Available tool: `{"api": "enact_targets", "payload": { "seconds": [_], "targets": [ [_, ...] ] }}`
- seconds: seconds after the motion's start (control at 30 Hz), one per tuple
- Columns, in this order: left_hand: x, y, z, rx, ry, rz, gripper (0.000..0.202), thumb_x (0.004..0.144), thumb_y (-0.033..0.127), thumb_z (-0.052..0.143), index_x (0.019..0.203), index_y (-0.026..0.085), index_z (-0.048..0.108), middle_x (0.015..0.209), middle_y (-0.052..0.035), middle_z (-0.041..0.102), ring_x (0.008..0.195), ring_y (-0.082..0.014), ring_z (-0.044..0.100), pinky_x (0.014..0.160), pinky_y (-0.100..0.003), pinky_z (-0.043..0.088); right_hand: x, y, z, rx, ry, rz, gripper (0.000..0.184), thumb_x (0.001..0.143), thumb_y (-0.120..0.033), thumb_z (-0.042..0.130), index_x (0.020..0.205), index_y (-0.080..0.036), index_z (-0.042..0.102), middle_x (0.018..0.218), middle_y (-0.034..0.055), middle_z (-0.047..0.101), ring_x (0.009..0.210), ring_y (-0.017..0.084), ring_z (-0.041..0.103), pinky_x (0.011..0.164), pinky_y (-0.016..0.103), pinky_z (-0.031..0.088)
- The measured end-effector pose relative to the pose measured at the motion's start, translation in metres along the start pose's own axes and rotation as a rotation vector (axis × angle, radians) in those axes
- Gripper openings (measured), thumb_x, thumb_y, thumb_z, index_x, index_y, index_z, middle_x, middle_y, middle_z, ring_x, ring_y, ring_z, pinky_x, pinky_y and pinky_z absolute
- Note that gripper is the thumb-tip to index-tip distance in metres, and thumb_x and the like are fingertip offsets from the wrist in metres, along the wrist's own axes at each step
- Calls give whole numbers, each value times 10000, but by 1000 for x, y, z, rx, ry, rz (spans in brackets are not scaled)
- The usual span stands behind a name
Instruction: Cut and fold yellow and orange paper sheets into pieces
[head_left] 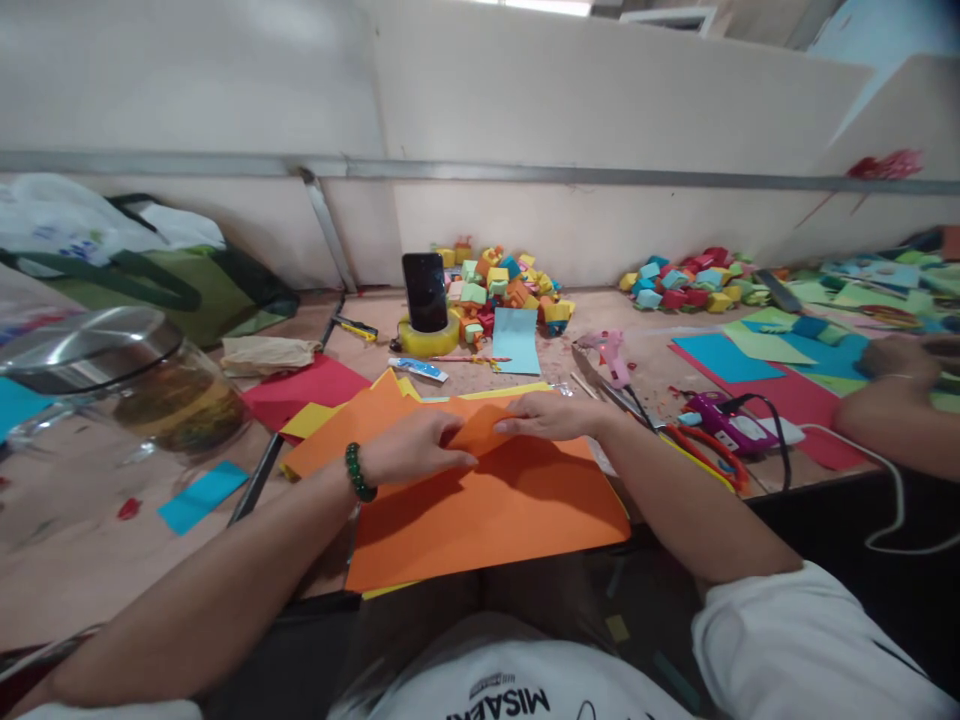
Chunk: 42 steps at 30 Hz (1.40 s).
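Note:
A small orange paper piece point(480, 428) lies folded on a stack of large orange sheets point(495, 505) at the table's near edge. My left hand point(416, 448), with a green bead bracelet on its wrist, pinches the left side of the piece with closed fingers. My right hand point(551, 415) presses on its right side, fingers together and laid flat. Yellow sheets point(319, 417) stick out under the orange stack, and red paper point(296, 392) lies to the left.
A phone point(424, 291) stands in a yellow tape roll point(429, 340) before a pile of folded paper cubes point(502, 290). Glue gun point(611, 352), scissors point(701, 455) and purple tool point(724, 420) lie right. Another person's hand point(896, 358) works at far right. A glass jar point(142, 385) stands left.

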<state>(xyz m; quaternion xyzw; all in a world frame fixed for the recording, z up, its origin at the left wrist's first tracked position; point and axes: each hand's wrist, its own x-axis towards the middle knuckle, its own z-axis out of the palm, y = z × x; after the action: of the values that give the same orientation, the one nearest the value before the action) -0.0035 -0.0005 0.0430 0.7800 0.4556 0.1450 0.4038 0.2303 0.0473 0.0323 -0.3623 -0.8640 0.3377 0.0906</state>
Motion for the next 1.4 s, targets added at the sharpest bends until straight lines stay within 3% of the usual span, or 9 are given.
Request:
{"api": "enact_targets", "payload": {
  "seconds": [0.07, 0.17, 0.3, 0.43, 0.73, 0.83, 0.93, 1.1, 1.4],
  "targets": [
    [2, -3, 0, -50, -14, -95, 234, 675, 407, 658, 621, 185, 607, 534, 43, 518, 501, -116, 434, 480, -228, 299, 4, 1, 2, -25, -70, 59, 477, 850, -546, 508, 546, -180, 487, 521, -50, 404, 495, 87, 345, 491, 252, 262],
    [6, -11, -5, 31, 55, -183, 240, 632, 346, 668, 494, 190, 549, 440, 49, 461, 444, -103, 385, 452, -237, 243, 13, 4, 10, -49, 43, 95, 443, 814, -520, 556, 550, -190, 422, 546, -57, 345, 525, 86, 324, 504, 250, 223],
    [8, -23, -8, 197, 99, -206, 354, 581, 320, 725, 382, 202, 458, 351, 49, 401, 397, -99, 342, 445, -259, 179, 22, 8, 23, -103, 266, 124, 349, 711, -485, 701, 696, -182, 528, 713, -25, 512, 683, 126, 469, 593, 241, 307],
    [9, -24, -7, 218, 153, -196, 341, 531, 332, 776, 451, 211, 467, 411, 52, 453, 438, -114, 372, 468, -257, 191, 23, 6, 29, -142, 311, 226, 442, 681, -525, 736, 913, -179, 589, 931, 44, 612, 825, 175, 553, 663, 259, 372],
    [11, -24, -2, 197, 234, -164, 291, 534, 282, 770, 485, 212, 491, 491, 35, 457, 530, -149, 433, 512, -262, 272, 27, 9, 29, 53, 235, 246, 404, 577, -500, 795, 640, -182, 552, 587, -45, 509, 567, 105, 428, 512, 239, 287],
    [14, -27, -2, 101, 305, -148, 255, 540, 336, 786, 661, 199, 608, 635, 7, 576, 668, -191, 543, 582, -259, 371, 28, 14, 26, 231, 204, 144, 386, 587, -473, 769, 561, -176, 522, 538, -61, 464, 544, 84, 382, 512, 234, 282],
    [15, -25, -2, -174, 428, -124, 534, 498, 389, 829, 957, 181, 655, 885, -45, 660, 828, -221, 592, 682, -272, 447, 26, 13, 20, 385, 222, 52, 408, 577, -514, 756, 580, -179, 523, 550, -62, 470, 545, 83, 392, 516, 233, 305],
    [13, -20, -2, -458, 221, -98, 396, 627, 460, 742, 855, 139, 700, 764, -40, 673, 683, -175, 577, 610, -257, 439, 20, 1, 16, 456, 217, -55, 386, 655, -530, 707, 634, -186, 532, 604, -37, 505, 581, 101, 434, 545, 242, 362],
    [10, -17, 6, -406, 200, -82, 376, 628, 497, 740, 713, 139, 661, 648, -6, 594, 619, -140, 523, 515, -219, 382, 19, -1, 24, 350, 198, -33, 419, 726, -553, 625, 576, -185, 492, 549, -41, 398, 550, 94, 340, 485, 234, 263]
  ]
}}
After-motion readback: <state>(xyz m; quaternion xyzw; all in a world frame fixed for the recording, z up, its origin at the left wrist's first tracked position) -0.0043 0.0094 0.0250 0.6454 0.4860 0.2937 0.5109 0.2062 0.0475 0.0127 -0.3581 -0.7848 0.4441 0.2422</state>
